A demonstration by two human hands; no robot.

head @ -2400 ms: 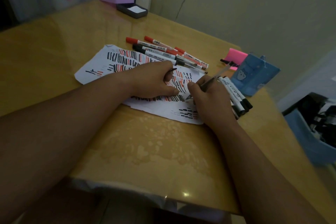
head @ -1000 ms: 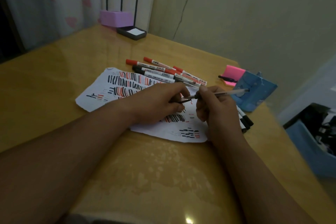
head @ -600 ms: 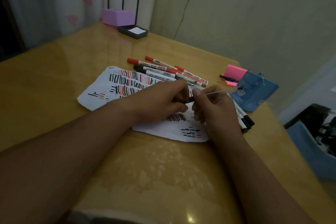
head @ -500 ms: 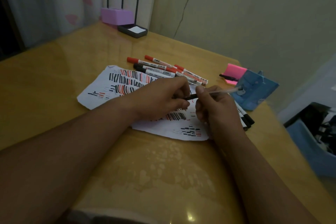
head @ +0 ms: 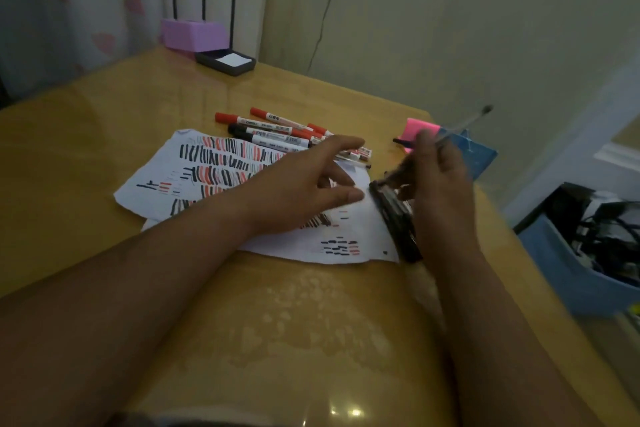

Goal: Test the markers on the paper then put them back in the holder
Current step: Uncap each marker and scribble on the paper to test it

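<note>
A white paper [head: 356, 225] covered in red and black strokes lies on the table. My left hand [head: 304, 184] hovers over it, fingers spread, holding nothing. To the right, my right hand [head: 436, 180] grips a thin clear pen [head: 460, 123], blurred and angled up toward the blue holder [head: 479, 156] behind it. Several red and black markers [head: 273, 130] lie in a row past the paper. A bundle of black-capped markers [head: 394, 215] rests at the paper's right edge, under my right hand.
A pink sticky-note pad [head: 420, 126] sits beside the holder. A purple box [head: 194, 35] and a dark tray [head: 227, 62] stand at the far corner. Off the table's right edge is a blue bin [head: 568, 274] with cables.
My hands have separated: the left let go of the pen's tip end and opened over the paper. The right hand moved right and up with the pen toward the holder.
</note>
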